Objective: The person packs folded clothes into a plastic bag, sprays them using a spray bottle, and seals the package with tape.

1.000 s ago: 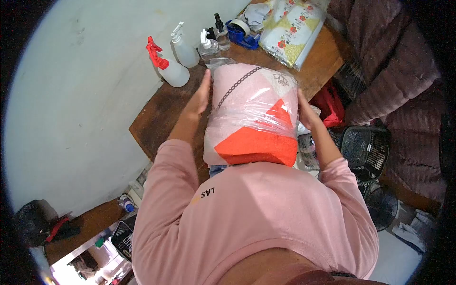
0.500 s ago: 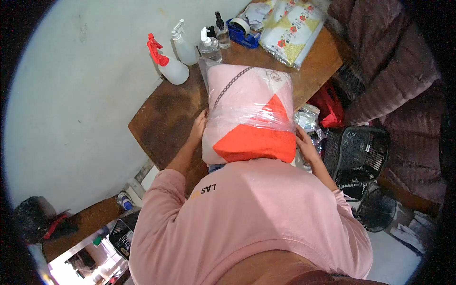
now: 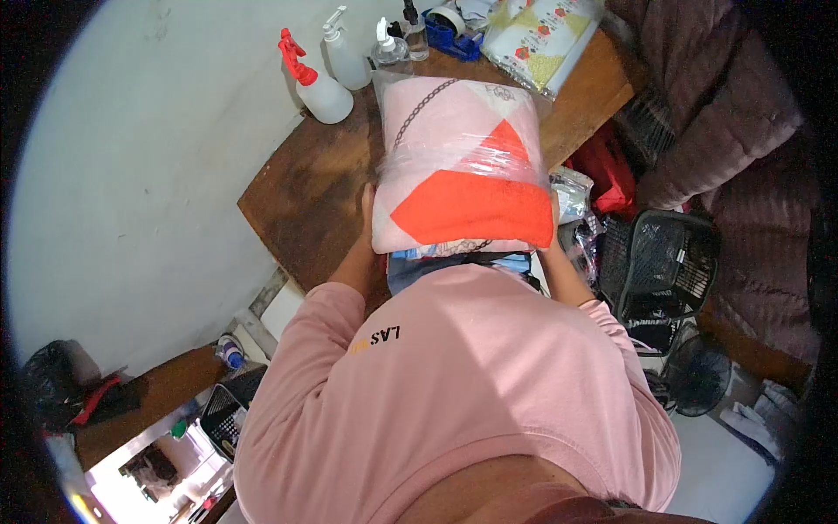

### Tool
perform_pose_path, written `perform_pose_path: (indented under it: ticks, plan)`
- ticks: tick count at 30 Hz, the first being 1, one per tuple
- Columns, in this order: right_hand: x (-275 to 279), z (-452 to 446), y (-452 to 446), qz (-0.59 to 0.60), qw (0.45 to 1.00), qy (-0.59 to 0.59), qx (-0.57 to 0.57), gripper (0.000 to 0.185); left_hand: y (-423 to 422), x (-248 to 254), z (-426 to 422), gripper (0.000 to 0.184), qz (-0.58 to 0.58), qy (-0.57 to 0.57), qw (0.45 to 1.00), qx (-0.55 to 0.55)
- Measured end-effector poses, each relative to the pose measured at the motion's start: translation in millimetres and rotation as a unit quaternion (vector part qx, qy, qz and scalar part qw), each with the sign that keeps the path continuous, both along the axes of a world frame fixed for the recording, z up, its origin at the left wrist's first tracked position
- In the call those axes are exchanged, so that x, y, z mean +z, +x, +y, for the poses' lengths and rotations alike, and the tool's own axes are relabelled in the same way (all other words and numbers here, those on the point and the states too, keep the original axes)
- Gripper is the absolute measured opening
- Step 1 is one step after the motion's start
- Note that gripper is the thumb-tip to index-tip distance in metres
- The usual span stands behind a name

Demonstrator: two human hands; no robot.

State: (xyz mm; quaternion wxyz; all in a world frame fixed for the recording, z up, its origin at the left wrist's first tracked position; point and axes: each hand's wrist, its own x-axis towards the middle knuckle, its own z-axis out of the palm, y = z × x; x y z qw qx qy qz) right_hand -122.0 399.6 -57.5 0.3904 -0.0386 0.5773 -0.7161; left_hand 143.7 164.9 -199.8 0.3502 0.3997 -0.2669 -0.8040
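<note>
A bundle of folded pink, white and orange cloth [image 3: 471, 205] in clear plastic wrap lies before my body, on the near part of the wooden table [image 3: 301, 205]. Beneath its near edge, blue and dark folded cloth [image 3: 415, 271] shows. My left hand [image 3: 368, 208] is against the bundle's left side, its fingers partly hidden by it. On the opposite side, my right hand [image 3: 553, 223] holds the right edge, and most of its fingers are out of sight. The bundle sits between both hands.
A red-topped spray bottle [image 3: 323, 94], other pump bottles [image 3: 349, 61] and a blue tape dispenser [image 3: 454, 39] line the table's back. Patterned plastic packs [image 3: 541, 44] lie at far right. Black baskets [image 3: 655, 266] and a dark quilted cover [image 3: 742, 131] are on the right.
The whole view has shifted, so the table items appear higher. The bundle has moved slightly farther from my body, uncovering more folded cloth beneath its near edge. Both hands remain at its sides.
</note>
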Motion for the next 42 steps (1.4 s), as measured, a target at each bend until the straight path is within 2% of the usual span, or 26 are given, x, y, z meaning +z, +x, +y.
perform_pose_path:
  ticks: [1,3,4,6,8,9,12,15,16,18,21,23,25,26,27,29,31,32,33,34,36,39,42]
  plan:
    - [-22.6,6.3,-5.2,0.020,1.000,0.011,0.016,0.050,7.4,-27.1,0.4,0.039,-0.033,-0.037,0.999,-0.006]
    - [-64.5,20.9,-13.2,0.055,0.997,0.029,0.048,0.048,13.7,-20.6,10.8,0.038,-0.061,-0.050,0.997,-0.024]
    - [-57.5,26.8,-6.9,0.056,0.996,0.041,0.060,0.048,18.7,-10.6,15.1,0.038,-0.075,-0.056,0.995,-0.042]
    - [-24.1,39.5,8.8,-0.039,0.994,0.055,0.088,0.044,33.7,12.8,20.4,0.038,-0.103,-0.067,0.988,-0.097]
    - [-2.2,45.3,16.2,-0.096,0.976,0.154,0.119,0.042,44.8,32.4,22.5,0.037,-0.128,-0.079,0.975,-0.166]
    - [-16.2,62.5,20.7,0.017,0.972,0.100,0.211,0.043,47.0,46.1,22.7,0.037,-0.137,-0.086,0.966,-0.201]
    - [4.9,62.9,23.3,-0.069,0.954,0.171,0.237,0.044,36.9,63.9,19.7,0.037,-0.132,-0.091,0.952,-0.259]
    - [-23.3,46.8,12.7,-0.017,0.983,0.080,0.165,0.043,13.5,56.9,15.2,0.037,-0.096,-0.077,0.964,-0.234]
    - [-19.5,41.6,8.1,0.039,0.984,0.048,0.165,0.041,4.5,51.2,13.3,0.036,-0.081,-0.069,0.972,-0.209]
    - [-7.5,27.0,-4.8,0.019,0.989,0.079,0.125,0.038,-3.1,41.3,16.0,0.036,-0.062,-0.058,0.983,-0.164]
    - [-5.0,21.1,-33.7,0.028,0.977,0.167,0.127,0.039,-7.9,30.3,27.6,0.037,-0.043,-0.068,0.992,-0.100]
    - [-28.6,42.3,-37.6,0.067,0.968,0.203,0.134,0.038,-2.2,29.9,40.7,0.037,-0.058,-0.088,0.991,-0.085]
    - [-82.4,70.1,-16.3,0.194,0.966,0.128,0.111,0.038,13.9,35.1,61.4,0.037,-0.088,-0.121,0.985,-0.084]
    - [-33.1,76.8,3.7,0.211,0.960,0.150,0.108,0.035,25.3,39.3,75.8,0.037,-0.112,-0.143,0.979,-0.088]
    - [27.4,79.8,27.0,0.229,0.953,0.171,0.105,0.033,38.6,47.9,91.9,0.037,-0.141,-0.165,0.972,-0.094]
    - [25.9,101.1,30.9,0.257,0.922,0.251,0.145,0.030,55.5,87.5,112.7,0.038,-0.230,-0.186,0.945,-0.140]
    - [22.9,107.5,27.3,0.272,0.906,0.280,0.164,0.027,50.5,165.6,111.6,0.038,-0.371,-0.200,0.871,-0.253]
    - [31.4,107.8,25.7,0.271,0.904,0.281,0.176,0.029,44.0,202.6,109.0,0.039,-0.483,-0.271,0.772,-0.311]
    - [41.0,106.0,22.8,0.270,0.901,0.282,0.189,0.032,40.2,219.1,104.7,0.040,-0.581,-0.332,0.651,-0.358]
    - [54.4,96.1,21.6,0.351,0.893,0.240,0.149,0.030,38.2,215.1,97.0,0.040,-0.518,-0.413,0.692,-0.289]
    - [74.8,70.8,18.4,0.498,0.851,0.152,0.066,0.026,28.9,205.6,78.5,0.041,-0.367,-0.552,0.736,-0.140]
    - [61.7,52.5,-1.1,0.441,0.874,0.181,0.094,0.025,-1.3,216.1,58.4,0.037,-0.329,-0.539,0.762,-0.143]
    - [69.0,52.5,-2.2,0.462,0.849,0.228,0.118,0.023,-9.7,224.5,52.9,0.033,-0.394,-0.516,0.735,-0.196]
